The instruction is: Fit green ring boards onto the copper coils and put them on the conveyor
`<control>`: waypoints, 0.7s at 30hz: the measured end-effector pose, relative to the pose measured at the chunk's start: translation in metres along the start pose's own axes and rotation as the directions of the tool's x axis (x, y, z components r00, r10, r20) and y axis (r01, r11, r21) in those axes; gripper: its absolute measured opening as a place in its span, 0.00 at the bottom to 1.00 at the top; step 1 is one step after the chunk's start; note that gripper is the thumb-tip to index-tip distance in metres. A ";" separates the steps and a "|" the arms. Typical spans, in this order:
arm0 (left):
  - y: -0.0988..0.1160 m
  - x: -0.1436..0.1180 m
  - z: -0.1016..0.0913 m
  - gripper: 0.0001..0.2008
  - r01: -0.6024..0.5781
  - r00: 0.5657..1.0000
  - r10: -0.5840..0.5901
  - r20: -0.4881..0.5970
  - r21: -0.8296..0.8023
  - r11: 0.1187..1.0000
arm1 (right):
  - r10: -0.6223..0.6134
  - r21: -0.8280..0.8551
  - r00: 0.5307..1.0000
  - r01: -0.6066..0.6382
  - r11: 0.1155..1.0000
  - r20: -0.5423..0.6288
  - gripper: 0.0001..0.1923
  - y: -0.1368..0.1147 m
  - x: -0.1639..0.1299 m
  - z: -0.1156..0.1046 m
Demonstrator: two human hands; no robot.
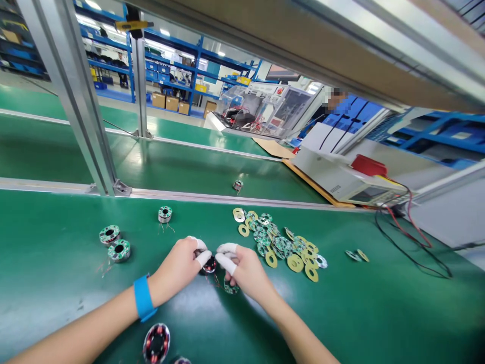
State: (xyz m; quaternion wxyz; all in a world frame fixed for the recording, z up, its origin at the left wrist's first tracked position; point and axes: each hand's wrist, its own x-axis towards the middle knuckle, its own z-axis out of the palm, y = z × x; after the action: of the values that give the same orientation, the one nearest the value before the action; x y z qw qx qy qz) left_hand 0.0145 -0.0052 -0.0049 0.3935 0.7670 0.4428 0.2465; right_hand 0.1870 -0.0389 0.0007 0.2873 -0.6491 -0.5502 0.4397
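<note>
My left hand and my right hand meet over the green mat, both with white finger cots. Between their fingertips they pinch a small round coil part with dark and red windings. A green ring-shaped circuit board sits under my right palm, touching the mat. A blue band wraps my left wrist. Right of my hands lies a pile of green and yellow ring boards.
Two finished coil assemblies lie at left, another behind them, one on the far belt. A larger coil sits near my left forearm. A white instrument with red and black leads stands right. An aluminium post rises at left.
</note>
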 end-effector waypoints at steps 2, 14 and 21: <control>0.002 -0.002 0.001 0.09 0.013 1.000 -0.013 -0.010 0.027 1.000 | 0.001 0.029 1.000 -0.001 1.000 0.010 0.10 0.004 0.004 0.009; 0.009 -0.008 0.006 0.11 0.094 0.995 -0.097 0.038 0.083 0.992 | -0.110 -0.151 0.992 0.100 0.984 -0.057 0.08 -0.001 -0.001 0.013; 0.007 -0.009 0.014 0.11 0.070 0.998 -0.068 -0.015 0.242 0.968 | -0.156 -0.170 0.981 0.134 0.976 -0.119 0.10 -0.002 -0.002 0.018</control>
State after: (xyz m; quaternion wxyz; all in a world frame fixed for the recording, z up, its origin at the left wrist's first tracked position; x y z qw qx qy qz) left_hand 0.0238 -0.0202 -0.0068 0.3038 0.7925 0.4975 0.1794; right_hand 0.1698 -0.0427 -0.0054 0.3011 -0.6558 -0.6097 0.3278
